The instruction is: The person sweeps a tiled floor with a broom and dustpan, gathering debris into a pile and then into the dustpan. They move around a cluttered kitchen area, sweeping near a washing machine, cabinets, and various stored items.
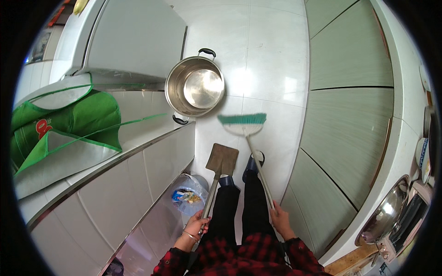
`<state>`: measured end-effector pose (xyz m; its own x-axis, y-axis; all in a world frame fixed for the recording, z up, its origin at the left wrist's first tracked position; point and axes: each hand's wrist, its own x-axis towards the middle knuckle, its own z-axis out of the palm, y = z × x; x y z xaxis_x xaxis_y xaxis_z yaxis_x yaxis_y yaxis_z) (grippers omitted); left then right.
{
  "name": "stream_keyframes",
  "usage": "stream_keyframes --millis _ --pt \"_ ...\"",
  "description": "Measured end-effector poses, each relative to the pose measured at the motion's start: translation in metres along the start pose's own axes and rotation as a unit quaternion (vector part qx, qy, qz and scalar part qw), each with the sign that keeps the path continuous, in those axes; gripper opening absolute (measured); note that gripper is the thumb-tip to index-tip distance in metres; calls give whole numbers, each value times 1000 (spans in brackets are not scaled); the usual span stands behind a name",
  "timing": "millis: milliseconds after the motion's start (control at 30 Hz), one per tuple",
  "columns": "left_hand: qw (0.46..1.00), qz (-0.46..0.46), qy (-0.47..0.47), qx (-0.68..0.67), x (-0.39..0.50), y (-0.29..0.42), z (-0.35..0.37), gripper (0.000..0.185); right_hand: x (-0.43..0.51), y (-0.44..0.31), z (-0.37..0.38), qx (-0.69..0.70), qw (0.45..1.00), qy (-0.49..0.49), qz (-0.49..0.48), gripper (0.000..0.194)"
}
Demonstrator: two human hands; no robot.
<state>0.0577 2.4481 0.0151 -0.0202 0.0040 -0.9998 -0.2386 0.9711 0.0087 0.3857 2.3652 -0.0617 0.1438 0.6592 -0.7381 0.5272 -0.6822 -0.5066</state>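
My left hand (pixel 197 226), with a bracelet on the wrist, is closed around the handle of a small flat shovel (pixel 222 159). The shovel's rusty blade is in front of my left foot. In my right hand (pixel 281 220) is the pale stick of a broom (pixel 241 124). The broom's green bristles point away from me over the white tiled floor (pixel 272 131), slightly blurred. Beyond them stands an empty steel pot (pixel 195 86) with two black handles, at the corner of the low tiled wall.
A lined waste bin (pixel 189 196) holding litter stands left of my legs. Green bags (pixel 76 117) lie on the tiled ledge beside a white appliance (pixel 134 38). Pale green cabinets (pixel 345 120) line the right, under a counter with a metal lid (pixel 385 212).
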Motion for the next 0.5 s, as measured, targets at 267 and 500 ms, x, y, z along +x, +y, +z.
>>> stream_keyframes --millis 267,500 --pt "1000 -24 -7 -2 -8 2 -35 52 43 -23 72 -16 997 -2 -73 41" --pt "998 4 -30 55 -1 7 -59 63 88 -32 41 28 991 133 17 40"
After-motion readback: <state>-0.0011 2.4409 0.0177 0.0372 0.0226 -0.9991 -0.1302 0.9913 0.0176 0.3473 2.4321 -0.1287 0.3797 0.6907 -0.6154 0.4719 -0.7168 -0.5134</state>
